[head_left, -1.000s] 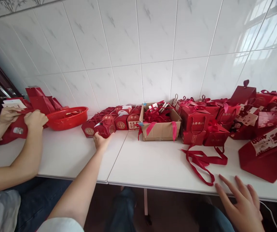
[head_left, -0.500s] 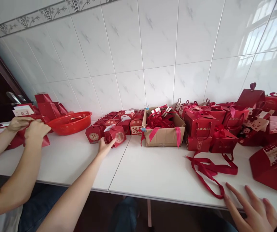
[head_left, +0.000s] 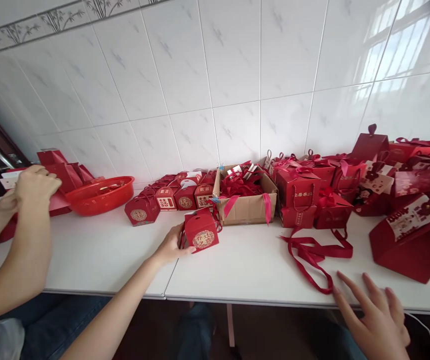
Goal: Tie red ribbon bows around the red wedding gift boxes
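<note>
My left hand (head_left: 172, 243) grips a small red gift box (head_left: 202, 232) by its left side, fingers behind and thumb at the front. The box has a round gold emblem and stands at or just above the table, before the cardboard box. Several similar red gift boxes (head_left: 142, 210) sit in rows behind it. My right hand (head_left: 374, 310) is at the table's front edge with fingers spread and nothing held. Its fingertips are close to a loose dark red ribbon (head_left: 312, 252) lying in loops; whether they touch is unclear.
A cardboard box (head_left: 247, 208) of red ribbons stands mid-table. Red gift bags (head_left: 299, 187) are stacked to its right, and a larger red box (head_left: 406, 245) leans near the right. Leftward are an orange-red basin (head_left: 102, 197) and a co-worker's hands (head_left: 35, 187).
My left hand has carried the red gift box rightward and nearer to me, away from the rows. My right hand stays spread by the ribbon. The view has shifted slightly right.
</note>
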### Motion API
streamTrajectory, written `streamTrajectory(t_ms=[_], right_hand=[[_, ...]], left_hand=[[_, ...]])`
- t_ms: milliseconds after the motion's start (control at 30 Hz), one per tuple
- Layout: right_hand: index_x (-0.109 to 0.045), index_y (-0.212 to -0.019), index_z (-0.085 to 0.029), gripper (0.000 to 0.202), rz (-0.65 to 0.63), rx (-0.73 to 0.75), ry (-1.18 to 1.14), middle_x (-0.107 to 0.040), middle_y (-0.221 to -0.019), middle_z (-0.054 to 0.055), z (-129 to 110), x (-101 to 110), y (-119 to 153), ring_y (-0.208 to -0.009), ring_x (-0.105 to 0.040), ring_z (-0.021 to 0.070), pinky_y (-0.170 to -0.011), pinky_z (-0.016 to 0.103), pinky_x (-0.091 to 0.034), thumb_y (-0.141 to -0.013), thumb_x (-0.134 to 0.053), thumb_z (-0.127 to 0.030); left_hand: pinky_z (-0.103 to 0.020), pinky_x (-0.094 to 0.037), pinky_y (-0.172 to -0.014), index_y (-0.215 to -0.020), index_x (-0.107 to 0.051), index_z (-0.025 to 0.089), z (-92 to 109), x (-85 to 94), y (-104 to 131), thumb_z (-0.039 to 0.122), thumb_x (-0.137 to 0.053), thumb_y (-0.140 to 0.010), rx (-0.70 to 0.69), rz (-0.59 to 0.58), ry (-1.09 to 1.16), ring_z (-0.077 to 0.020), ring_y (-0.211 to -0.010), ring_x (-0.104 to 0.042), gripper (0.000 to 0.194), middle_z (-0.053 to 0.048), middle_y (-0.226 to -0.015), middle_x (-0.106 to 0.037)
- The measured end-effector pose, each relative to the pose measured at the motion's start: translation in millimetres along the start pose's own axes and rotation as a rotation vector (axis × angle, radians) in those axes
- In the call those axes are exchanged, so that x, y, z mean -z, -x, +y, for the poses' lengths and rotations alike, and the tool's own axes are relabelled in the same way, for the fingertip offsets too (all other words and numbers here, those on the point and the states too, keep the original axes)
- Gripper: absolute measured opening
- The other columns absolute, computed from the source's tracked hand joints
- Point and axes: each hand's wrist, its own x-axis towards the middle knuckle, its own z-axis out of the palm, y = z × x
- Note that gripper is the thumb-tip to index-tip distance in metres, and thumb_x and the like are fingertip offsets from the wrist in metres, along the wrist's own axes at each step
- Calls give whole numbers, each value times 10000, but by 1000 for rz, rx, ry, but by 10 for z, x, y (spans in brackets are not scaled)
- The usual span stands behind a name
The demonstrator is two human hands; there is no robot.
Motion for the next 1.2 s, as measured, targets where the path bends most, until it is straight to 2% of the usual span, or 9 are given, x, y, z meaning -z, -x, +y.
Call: streamTrajectory(t_ms=[167,367,533,667,767,833,933,1067,1200], right_hand=[[-639,-1168,-311,605,10,-26,25,-459,-1416,110,-90,28,19,-1380,-304,409,-972,601,-374,-801,-320,-672],[-692,-1076,-293,493,-18,-23,-8,-503,-1390,118,-255,83,22,-1384,-290,420,-978,635,-338,-826,-382,-582],[-729,-1002,-347,342,-171,57,-202,-558,-1365,86,-540,144,86,-1359,-326,441,-982,774,-97,-822,-516,-543],[-756,-894,-354,234,-191,35,-410,-626,-1283,62,-741,159,146,-1355,-338,422,-1002,743,101,-806,-610,-515],[-752,-844,-343,187,-146,-2,-477,-636,-1258,54,-832,129,185,-1364,-316,415,-1012,726,115,-728,-714,-484],[-739,-830,-322,177,-125,-6,-444,-617,-1276,61,-873,104,203,-1367,-307,411,-1007,740,85,-718,-728,-458],[-707,-754,-277,119,-109,-1,-378,-617,-1264,62,-920,101,216,-1362,-315,405,-997,759,41,-759,-690,-395],[-678,-723,-245,131,-94,-71,-500,-681,-1148,53,-969,209,207,-1263,-450,388,-1023,734,29,-768,-670,-367],[-654,-832,-201,238,-47,-218,-865,-699,-959,78,-992,390,180,-966,-621,285,-961,520,-383,-782,-657,-434]], left_hand=[[-535,-369,-1011,-1156,-626,219,3,17,-3,547,-764,-575,-1,-154,-110,-409,-1273,-439,681,-148,-1312,-571],[-479,-380,-1026,-1048,-682,258,58,2,-8,531,-673,-696,18,-151,-104,-341,-1199,-535,446,-88,-1242,-640],[-421,-428,-1021,-1036,-695,230,-10,-26,-80,583,-393,-867,72,-65,20,-294,-1141,-603,495,-99,-1169,-694],[-448,-464,-1002,-1097,-684,190,26,14,-69,659,-274,-879,166,21,101,-308,-1142,-613,659,-118,-1119,-717],[-496,-412,-1058,-1227,-616,181,352,41,79,655,-242,-899,267,198,138,-319,-1229,-556,687,-122,-1228,-668],[-483,-356,-1113,-1278,-586,257,692,-26,238,602,-396,-895,342,370,252,-303,-1310,-481,549,-60,-1345,-597],[-475,-287,-1159,-1263,-599,292,1198,-311,467,566,-413,-909,318,476,394,-293,-1383,-384,486,-36,-1417,-525],[-488,-193,-1189,-1291,-588,288,1623,-798,590,524,-350,-948,381,460,553,-292,-1459,-219,479,-35,-1504,-411],[-496,-293,-1157,-1311,-566,320,1856,-1005,646,462,-323,-963,361,392,683,-300,-1442,-268,447,-17,-1485,-436]])
